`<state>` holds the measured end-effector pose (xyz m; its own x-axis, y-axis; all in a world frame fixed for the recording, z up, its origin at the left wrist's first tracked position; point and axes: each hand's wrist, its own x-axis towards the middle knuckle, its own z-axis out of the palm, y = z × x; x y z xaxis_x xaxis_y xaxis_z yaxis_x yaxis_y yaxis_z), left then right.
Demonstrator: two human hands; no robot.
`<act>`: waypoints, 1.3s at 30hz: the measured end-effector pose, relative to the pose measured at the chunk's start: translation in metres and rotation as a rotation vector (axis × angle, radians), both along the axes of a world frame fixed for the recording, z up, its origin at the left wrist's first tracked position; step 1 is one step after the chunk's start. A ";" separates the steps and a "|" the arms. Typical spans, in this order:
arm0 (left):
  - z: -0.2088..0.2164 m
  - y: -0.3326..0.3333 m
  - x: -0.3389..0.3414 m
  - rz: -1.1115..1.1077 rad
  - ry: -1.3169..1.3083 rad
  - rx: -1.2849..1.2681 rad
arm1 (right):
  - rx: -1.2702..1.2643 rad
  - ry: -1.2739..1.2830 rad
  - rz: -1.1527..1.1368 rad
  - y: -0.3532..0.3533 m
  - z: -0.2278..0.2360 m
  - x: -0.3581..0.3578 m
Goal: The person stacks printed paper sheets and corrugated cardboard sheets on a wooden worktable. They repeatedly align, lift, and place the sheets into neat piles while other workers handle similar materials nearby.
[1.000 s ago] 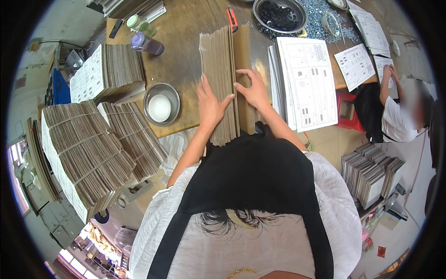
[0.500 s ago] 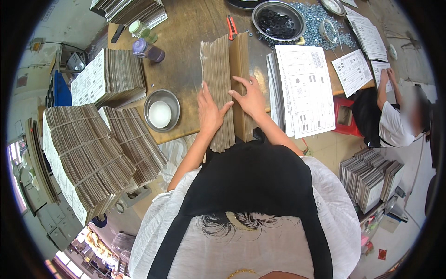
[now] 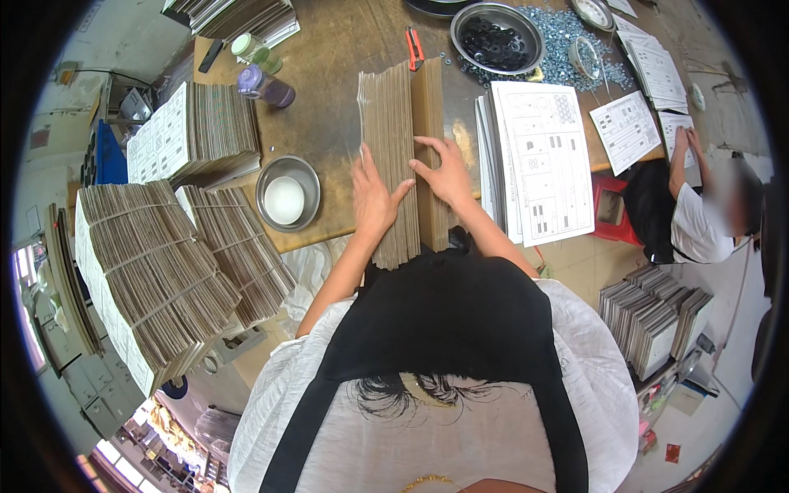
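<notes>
A tall stack of cardboard sheets [image 3: 386, 115] stands on edge in front of me, its near end against my black apron. Along its right side is a plain brown cardboard panel [image 3: 429, 99]. My left hand [image 3: 376, 197] grips the stack from the left, fingers along its side and thumb across the top edges. On the other side my right hand [image 3: 446, 174] holds the brown panel, fingers bent over it and thumb pointing toward the stack. Beyond the far end lies a red utility knife [image 3: 414, 48].
Printed sheets [image 3: 546, 164] lie piled on the right; strapped cardboard bundles [image 3: 156, 271] stand left. A steel bowl with a white bowl [image 3: 284, 201], a purple bottle [image 3: 265, 87] and a pan of black pieces [image 3: 497, 43] sit on the table [image 3: 329, 49]. Another person [image 3: 703, 205] works at right.
The view has shifted slightly, so the table things sit a little farther right. Both hands stay at the stack, with hardly any movement.
</notes>
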<state>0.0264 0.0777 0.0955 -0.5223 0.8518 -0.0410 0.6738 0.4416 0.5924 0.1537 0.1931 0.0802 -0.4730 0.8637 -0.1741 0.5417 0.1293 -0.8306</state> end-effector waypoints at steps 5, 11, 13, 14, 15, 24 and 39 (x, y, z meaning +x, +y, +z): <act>-0.003 0.000 -0.002 -0.004 -0.035 -0.006 | -0.001 0.007 0.002 0.003 -0.015 0.007; -0.004 0.002 0.000 -0.011 -0.041 0.028 | 0.179 -0.028 -0.022 0.004 0.004 0.005; -0.004 0.001 -0.001 -0.009 -0.004 0.043 | -0.052 -0.099 -0.061 0.019 0.046 0.017; -0.006 0.003 -0.003 -0.014 0.002 0.055 | -0.167 -0.135 -0.083 0.024 0.066 0.024; -0.007 0.003 -0.004 -0.014 0.007 0.059 | -0.009 -0.035 -0.122 0.028 0.066 0.039; 0.002 -0.001 -0.004 0.008 -0.062 0.021 | 0.755 -0.350 -0.509 0.022 0.203 0.115; -0.001 -0.001 -0.001 0.007 -0.041 0.057 | -0.071 0.083 0.017 0.001 0.009 0.047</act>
